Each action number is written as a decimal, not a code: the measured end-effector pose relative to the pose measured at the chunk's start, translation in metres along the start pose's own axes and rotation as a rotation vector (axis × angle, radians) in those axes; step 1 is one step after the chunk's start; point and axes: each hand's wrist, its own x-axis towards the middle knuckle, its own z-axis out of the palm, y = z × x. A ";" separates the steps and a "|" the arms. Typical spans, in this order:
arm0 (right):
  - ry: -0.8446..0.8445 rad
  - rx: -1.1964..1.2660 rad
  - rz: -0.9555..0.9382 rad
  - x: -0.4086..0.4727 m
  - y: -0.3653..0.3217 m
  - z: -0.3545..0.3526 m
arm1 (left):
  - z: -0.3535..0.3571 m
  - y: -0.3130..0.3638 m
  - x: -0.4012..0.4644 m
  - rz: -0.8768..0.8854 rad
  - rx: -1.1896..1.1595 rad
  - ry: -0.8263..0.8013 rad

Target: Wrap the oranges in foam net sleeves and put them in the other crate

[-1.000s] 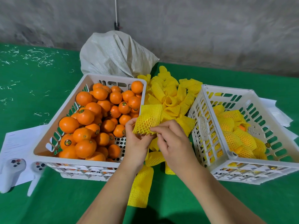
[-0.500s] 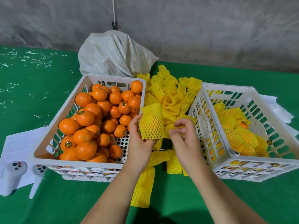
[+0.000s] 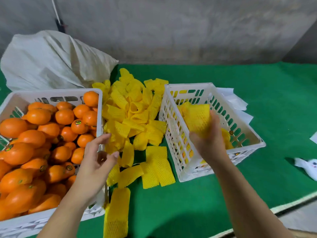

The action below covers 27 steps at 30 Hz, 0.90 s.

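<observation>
Fingers, right hand (image 3: 208, 143): curled round a wrapped orange (image 3: 197, 120), gripping it from below over the right crate (image 3: 247, 136), inside its rim.
Fingers, left hand (image 3: 96, 162): loosely spread and relaxed, holding nothing; the hand hovers at the near right corner of the left crate (image 3: 51, 93), fingertips close to the sleeve pile.
Wrapped orange: covered in yellow foam net, raised above other yellow-netted fruit (image 3: 226, 138) that lies lower in the right crate.
Oranges (image 3: 39, 134): bare, heaped high in the left crate, several with small round stickers.
Sleeves (image 3: 130, 117): a loose yellow pile on the desk (image 3: 257, 100) between the two crates, with flattened ones spilling toward the near edge.
Crates: both white slotted plastic, standing on the green desk, the left one nearer the camera.
Sack (image 3: 51, 60): white, slumped behind the left crate against the grey wall.
Papers (image 3: 235, 102): white sheets tucked under the far side of the right crate.
Far right of the desk: a white object (image 3: 307, 166), blurred, lies well apart from the crates.
</observation>
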 end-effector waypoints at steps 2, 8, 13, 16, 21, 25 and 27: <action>0.036 -0.409 0.180 0.014 0.035 -0.030 | 0.002 0.000 0.003 -0.030 -0.040 -0.010; 0.082 -0.555 0.292 -0.013 0.070 -0.022 | 0.007 -0.004 0.005 -0.003 0.106 -0.034; -0.007 -0.563 -0.017 -0.022 0.036 0.027 | 0.008 0.000 0.004 0.019 0.135 -0.017; -0.111 -0.637 -0.123 -0.016 0.019 0.055 | 0.011 -0.001 0.006 0.040 0.181 -0.013; -0.332 -0.676 -0.166 0.002 0.007 0.096 | 0.019 -0.005 0.027 0.184 0.467 -0.100; -0.488 -0.754 -0.172 0.005 0.011 0.131 | 0.018 -0.006 0.049 0.230 0.538 -0.132; -0.650 -0.745 -0.065 -0.003 0.025 0.144 | 0.010 -0.009 0.057 0.210 0.486 -0.040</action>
